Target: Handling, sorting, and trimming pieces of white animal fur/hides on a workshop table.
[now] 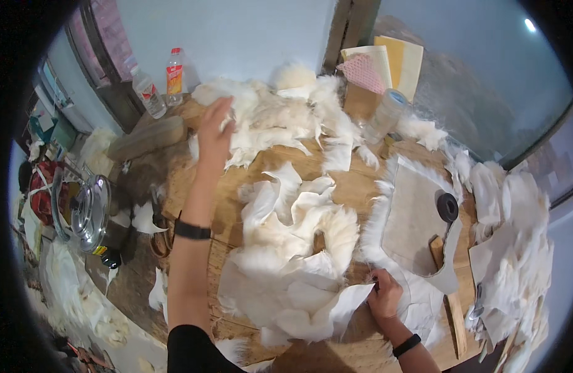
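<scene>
My left hand (215, 132) is raised at the back left of the table, its fingers apart and holding nothing that shows. It is beside a heap of white fur pieces (280, 115). My right hand (385, 297) is closed at the front right. Something small and dark shows at its fingertips, too hidden to name. Touching those fingers is the pointed corner of a white fur hide (299, 304), part of a loose pile in the middle. Just right of that hand lies a flat fur hide (411, 217), its skin side up.
On the flat hide rest a black tape roll (447, 207) and a wooden piece (436, 251). A metal pot (90, 214) stands at left, scissors (158, 233) nearby. Two bottles (174, 78) and a clear jar (386, 115) stand at the back. More hides (517, 248) are piled right.
</scene>
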### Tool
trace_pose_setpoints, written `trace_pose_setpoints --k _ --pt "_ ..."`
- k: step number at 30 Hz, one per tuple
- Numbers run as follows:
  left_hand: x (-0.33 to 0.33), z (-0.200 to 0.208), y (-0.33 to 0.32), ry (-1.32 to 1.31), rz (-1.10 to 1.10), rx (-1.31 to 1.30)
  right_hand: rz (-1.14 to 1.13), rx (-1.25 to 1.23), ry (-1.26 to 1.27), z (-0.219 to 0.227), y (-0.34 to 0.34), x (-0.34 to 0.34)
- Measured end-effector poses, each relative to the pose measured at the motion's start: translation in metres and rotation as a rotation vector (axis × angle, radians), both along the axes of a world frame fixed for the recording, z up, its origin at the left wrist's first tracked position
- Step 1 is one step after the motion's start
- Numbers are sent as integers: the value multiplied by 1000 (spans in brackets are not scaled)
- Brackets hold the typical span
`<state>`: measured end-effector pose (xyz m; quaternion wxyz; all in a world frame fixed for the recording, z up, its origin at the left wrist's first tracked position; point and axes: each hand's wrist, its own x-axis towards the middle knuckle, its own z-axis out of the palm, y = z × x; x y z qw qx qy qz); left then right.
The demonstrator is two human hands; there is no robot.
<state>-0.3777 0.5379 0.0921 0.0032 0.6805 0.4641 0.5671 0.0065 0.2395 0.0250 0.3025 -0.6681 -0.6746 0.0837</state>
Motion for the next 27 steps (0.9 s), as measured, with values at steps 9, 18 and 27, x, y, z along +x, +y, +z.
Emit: trace_pose_setpoints --k 9,18,27 --pt "97 42 -180 609 -697 -402 17 -8 -23 -4 -4 1" --pt "150 160 -301 -257 -1488 -345 38 64 1 -5 -2 -4" --pt "163 161 -313 -374 -1151 199 41 47 26 -8 -2 -3"
